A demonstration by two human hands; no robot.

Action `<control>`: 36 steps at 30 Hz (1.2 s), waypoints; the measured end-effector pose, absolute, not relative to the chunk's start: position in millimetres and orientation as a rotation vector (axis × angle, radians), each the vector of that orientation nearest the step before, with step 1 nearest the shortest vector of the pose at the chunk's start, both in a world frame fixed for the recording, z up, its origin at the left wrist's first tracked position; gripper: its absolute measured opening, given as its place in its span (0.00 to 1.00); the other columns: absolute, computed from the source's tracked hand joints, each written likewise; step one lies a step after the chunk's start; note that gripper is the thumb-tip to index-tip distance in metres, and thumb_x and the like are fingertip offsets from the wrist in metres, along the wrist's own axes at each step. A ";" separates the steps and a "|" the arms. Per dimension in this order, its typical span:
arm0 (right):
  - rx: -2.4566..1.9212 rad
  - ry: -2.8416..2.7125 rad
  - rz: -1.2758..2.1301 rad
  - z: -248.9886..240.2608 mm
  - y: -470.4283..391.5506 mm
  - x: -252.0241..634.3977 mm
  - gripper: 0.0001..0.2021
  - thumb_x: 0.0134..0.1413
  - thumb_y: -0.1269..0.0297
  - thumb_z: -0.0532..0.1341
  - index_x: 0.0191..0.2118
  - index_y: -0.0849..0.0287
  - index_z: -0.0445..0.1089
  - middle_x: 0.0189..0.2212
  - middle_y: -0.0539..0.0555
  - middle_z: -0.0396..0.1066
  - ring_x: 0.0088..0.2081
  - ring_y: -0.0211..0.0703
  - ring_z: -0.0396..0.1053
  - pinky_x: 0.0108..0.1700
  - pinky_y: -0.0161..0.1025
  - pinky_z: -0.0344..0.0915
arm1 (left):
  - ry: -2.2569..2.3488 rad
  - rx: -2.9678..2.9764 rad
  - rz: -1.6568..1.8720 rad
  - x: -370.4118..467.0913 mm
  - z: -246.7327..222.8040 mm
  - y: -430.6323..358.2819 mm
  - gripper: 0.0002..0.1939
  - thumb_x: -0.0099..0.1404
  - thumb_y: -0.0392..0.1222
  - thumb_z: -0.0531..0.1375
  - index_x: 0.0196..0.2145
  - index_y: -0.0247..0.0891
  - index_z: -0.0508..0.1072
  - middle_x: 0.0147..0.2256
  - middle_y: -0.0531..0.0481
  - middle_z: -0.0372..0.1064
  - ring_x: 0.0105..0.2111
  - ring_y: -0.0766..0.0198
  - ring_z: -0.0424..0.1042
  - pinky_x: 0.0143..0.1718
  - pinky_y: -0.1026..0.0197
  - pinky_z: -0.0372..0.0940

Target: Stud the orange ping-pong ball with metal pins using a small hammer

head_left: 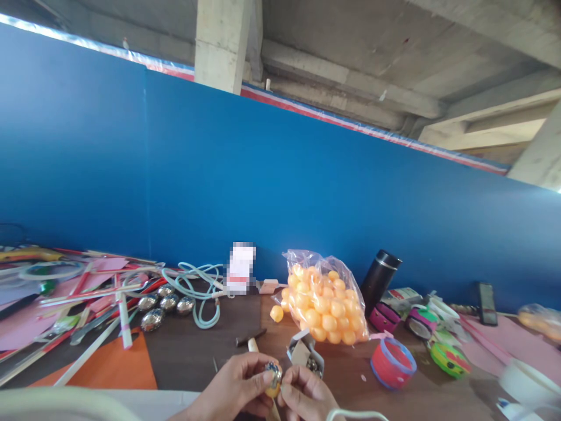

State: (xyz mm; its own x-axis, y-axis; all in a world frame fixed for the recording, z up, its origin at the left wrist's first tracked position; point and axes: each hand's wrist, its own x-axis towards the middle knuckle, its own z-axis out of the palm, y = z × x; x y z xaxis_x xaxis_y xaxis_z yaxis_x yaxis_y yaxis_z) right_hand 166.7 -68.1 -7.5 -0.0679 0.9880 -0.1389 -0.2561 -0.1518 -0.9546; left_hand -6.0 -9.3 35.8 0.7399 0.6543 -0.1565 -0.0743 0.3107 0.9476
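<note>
Near edge of the brown table, centre. The left hand [249, 383] is curled closed around an orange ball with silver studs [273, 390], thumb across the near-left side, fingers behind; the grip probably keeps the ball from rolling. Studded part faces up, orange shows below, which seems to leave the studs within reach of the other hand.

The right hand [309, 397] is mostly closed, thumb and fingertips drawn together in a pinch. Anything between them is too small to tell. The ball lies just left of these fingertips; contact unclear.

Just beyond the hands, a small open box [322, 365] with metal pieces inside, probably set there for short reaches. A hammer [249, 337] lies farther left, its pale handle running near, under the hands.

Farther right, a clear plastic bag of orange balls [326, 307]; the bag likely stops them scattering. One loose orange ball [276, 313] sits left of it. Far left, silver-covered balls [169, 303] are clustered together, apart from the plain ones.
</note>
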 end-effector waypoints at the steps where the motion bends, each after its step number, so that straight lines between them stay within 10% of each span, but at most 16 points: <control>1: -1.094 -0.972 1.464 -7.3 -68.2 166.5 0.22 0.35 0.48 0.67 0.25 0.59 0.57 0.17 0.45 0.67 0.11 0.21 0.54 0.14 0.26 0.41 | 0.591 1.167 0.519 -6.2 35.9 -9.2 0.21 0.52 0.51 0.62 0.39 0.33 0.72 0.29 0.49 0.73 0.26 0.67 0.71 0.31 0.62 0.68; 36: -1.180 -1.026 1.219 2.5 -72.5 152.4 0.23 0.38 0.46 0.64 0.32 0.58 0.59 0.16 0.43 0.64 0.11 0.23 0.53 0.14 0.25 0.45 | 0.624 1.167 0.558 -4.9 34.9 -9.3 0.22 0.49 0.52 0.63 0.38 0.34 0.73 0.29 0.49 0.73 0.28 0.63 0.72 0.32 0.60 0.68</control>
